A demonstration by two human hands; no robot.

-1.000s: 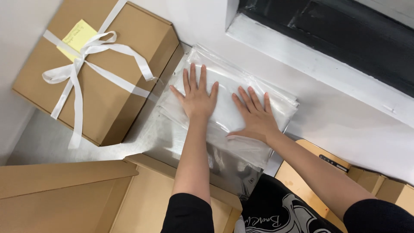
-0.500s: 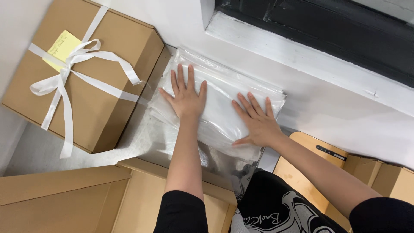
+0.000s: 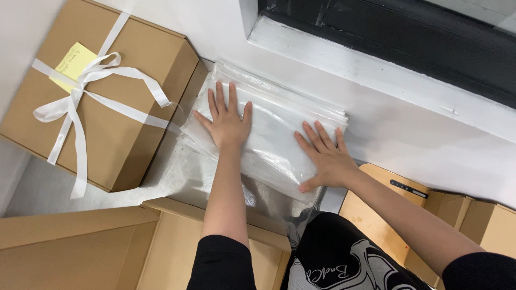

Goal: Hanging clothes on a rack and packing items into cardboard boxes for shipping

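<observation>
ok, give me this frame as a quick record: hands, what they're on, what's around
left hand: flat, fingers spread, pressing on stack of clear plastic bags
right hand: flat on the same stack, nearer its right end
grip: none, both palms open
stack position: against white wall, below black window frame
left of stack: cardboard box tied with white ribbon, yellow note on top
foreground: open cardboard boxes
</observation>
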